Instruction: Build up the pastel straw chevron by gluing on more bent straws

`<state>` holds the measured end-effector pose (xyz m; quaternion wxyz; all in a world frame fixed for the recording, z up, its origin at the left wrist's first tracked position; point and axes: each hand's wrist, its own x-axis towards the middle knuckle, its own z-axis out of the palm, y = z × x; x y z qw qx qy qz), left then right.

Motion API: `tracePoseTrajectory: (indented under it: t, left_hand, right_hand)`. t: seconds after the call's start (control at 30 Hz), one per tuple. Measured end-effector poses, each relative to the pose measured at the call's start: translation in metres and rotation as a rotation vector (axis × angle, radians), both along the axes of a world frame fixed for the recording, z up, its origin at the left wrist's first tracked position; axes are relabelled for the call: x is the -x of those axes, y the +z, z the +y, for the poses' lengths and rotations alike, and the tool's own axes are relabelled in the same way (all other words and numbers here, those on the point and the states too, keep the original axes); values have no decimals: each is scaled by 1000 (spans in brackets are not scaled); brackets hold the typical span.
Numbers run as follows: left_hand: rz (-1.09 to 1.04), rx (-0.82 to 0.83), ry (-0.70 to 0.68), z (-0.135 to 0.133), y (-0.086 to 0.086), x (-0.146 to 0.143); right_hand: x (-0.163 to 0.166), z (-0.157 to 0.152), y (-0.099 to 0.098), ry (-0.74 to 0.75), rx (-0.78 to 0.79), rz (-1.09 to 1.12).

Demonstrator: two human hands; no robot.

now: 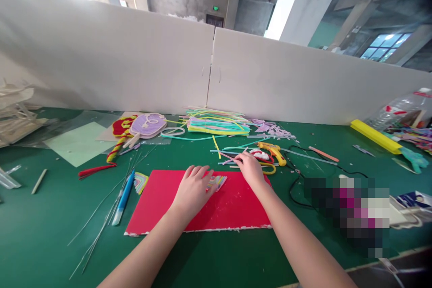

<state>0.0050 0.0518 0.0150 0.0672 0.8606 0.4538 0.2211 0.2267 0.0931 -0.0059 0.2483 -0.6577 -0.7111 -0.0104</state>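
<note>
My left hand [193, 189] lies flat with fingers stretched on a small multicoloured striped piece [218, 182] that rests on a red board [232, 209]. Just beyond the board's far edge, my right hand [249, 166] reaches with fingers curled down onto loose pastel strips [227, 156] on the green table; what it grips, if anything, is hidden. A yellow glue gun [272, 151] lies just right of that hand.
A pile of coloured strips [218, 125] sits by the white partition [135, 63]. A purple and red craft piece [141, 127], thin wires [111, 207], a blue pen [123, 197] and a red tassel [96, 170] lie left. A black cable [297, 184] and yellow bar [374, 136] are right.
</note>
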Motion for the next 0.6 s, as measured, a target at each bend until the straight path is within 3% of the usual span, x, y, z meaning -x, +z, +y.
tracePoseTrajectory:
  t: [0.13,0.37,0.6]
  left_hand:
    - [67,60,-9,-4,-5,-4]
    - [117,105,16,-2,-10,-4]
    - [167,135,20,-1,-16,0]
  right_hand:
    - [-17,8,8,-45,-41,26]
    - [-76,18,29,-159,-45,61]
    - [-55,-2,18,145,171,-10]
